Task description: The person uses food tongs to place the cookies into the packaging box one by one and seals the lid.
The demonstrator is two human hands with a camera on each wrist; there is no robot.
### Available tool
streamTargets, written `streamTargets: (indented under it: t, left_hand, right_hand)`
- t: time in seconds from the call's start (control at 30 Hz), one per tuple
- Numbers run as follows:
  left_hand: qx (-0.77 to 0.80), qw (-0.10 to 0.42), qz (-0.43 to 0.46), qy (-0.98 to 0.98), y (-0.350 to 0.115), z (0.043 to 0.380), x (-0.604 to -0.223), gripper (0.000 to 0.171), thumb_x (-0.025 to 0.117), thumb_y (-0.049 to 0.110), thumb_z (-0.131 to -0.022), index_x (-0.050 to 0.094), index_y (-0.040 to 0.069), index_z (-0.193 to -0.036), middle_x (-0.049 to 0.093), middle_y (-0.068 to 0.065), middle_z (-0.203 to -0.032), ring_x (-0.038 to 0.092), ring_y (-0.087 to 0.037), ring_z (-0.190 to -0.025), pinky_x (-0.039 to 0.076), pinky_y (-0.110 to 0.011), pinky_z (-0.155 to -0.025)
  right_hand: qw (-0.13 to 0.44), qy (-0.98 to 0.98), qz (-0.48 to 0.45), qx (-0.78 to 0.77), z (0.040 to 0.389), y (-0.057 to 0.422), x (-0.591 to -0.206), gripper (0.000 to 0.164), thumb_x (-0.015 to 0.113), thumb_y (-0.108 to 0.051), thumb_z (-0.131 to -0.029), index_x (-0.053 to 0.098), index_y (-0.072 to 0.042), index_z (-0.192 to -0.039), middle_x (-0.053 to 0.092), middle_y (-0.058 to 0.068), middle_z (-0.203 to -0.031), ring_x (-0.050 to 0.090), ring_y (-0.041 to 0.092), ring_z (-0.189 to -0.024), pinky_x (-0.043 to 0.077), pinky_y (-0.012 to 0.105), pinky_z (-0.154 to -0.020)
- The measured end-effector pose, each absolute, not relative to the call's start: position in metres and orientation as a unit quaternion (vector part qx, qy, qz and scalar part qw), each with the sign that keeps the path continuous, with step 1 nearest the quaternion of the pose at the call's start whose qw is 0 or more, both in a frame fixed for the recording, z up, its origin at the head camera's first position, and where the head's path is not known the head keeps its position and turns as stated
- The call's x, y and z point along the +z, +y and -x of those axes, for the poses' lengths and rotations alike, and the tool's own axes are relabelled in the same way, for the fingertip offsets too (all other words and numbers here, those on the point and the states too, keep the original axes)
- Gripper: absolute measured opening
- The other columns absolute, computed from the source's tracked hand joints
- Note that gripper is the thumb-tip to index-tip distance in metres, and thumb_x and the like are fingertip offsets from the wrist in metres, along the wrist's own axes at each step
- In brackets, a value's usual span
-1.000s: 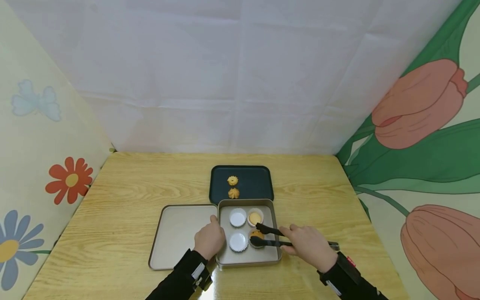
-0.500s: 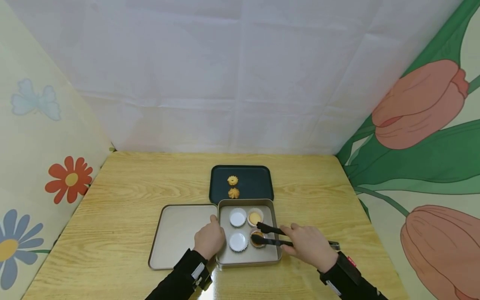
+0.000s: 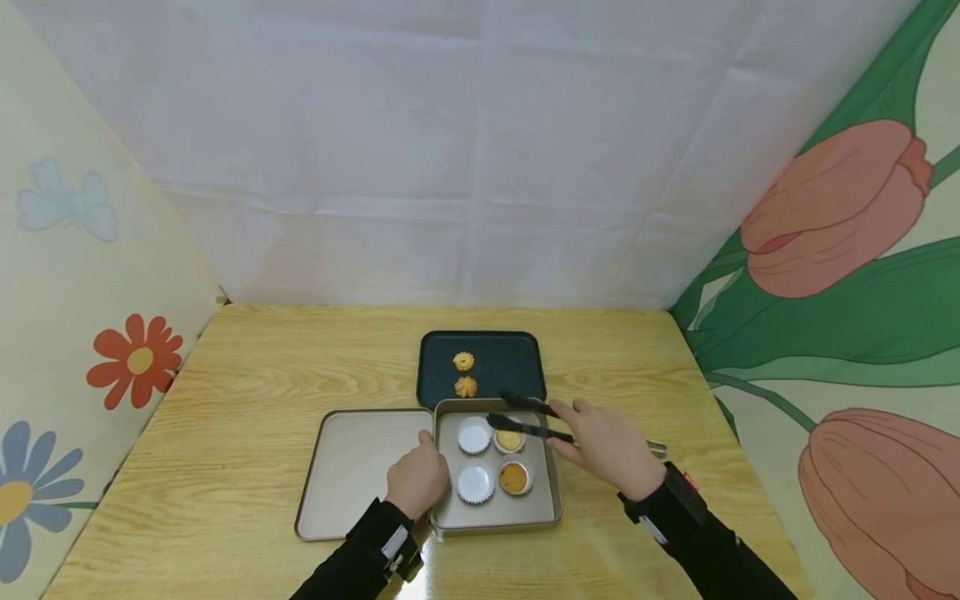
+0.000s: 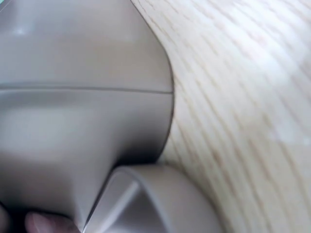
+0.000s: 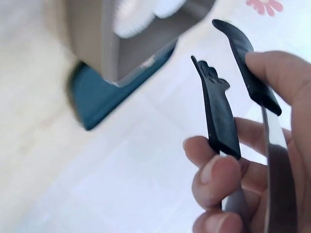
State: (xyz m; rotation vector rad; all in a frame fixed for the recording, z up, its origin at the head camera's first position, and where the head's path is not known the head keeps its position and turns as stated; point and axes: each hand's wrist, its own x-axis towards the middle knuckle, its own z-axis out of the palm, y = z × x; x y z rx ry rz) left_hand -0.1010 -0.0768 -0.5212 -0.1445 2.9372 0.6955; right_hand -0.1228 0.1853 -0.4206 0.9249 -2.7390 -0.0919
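Item: black-tipped metal tongs, gripped by the right hand. Tips parted, nothing between them; placed above the far right cup and far rim of a shallow beige metal tin. Left hand: fingers curled on the tin's left wall, beside a flat beige metal lid.

Contents: two empty white fluted paper cups at left; at right, an orange-brown round biscuit and a pale-yellow round biscuit, each cupped.

Beyond: dark rectangular tray bearing a golden ring-shaped biscuit and a golden swirled biscuit.

Step, as judged: an empty-tonged reach between filled cups and tray. A tray biscuit would next need to be straddled and lightly squeezed.

Markings: small red tag on the right cuff, illegible; no brand readable.
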Motion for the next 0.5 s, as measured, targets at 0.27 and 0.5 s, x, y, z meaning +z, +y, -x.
streamTargets:
  t: [0.27, 0.5]
  left_hand:
    - [0.237, 0.049, 0.059, 0.969, -0.076, 0.099, -0.522, 0.021, 0.042, 0.012, -0.086, 0.044, -0.005, -0.099, 0.049, -0.011, -0.054, 0.051, -0.028, -0.047, 0.038, -0.043, -0.043]
    - [0.234, 0.040, 0.060, 0.970, -0.074, 0.099, -0.520, 0.022, 0.046, 0.013, -0.085, 0.044, -0.004, -0.098, 0.052, -0.012, -0.057, 0.054, -0.029, -0.049, 0.039, -0.043, -0.045]
  right_hand:
    - [0.124, -0.938, -0.324, -0.006, 0.191, 0.155, -0.413, 0.053, 0.063, -0.043, -0.082, 0.057, -0.011, -0.124, 0.059, 0.008, -0.082, 0.036, 0.008, -0.044, 0.020, 0.024, -0.038]
    - [0.062, -0.948, -0.313, -0.009, 0.236, 0.134, -0.425, 0.052, 0.061, -0.043, -0.084, 0.055, -0.011, -0.125, 0.062, 0.011, -0.098, 0.053, 0.016, -0.060, 0.030, 0.027, -0.044]
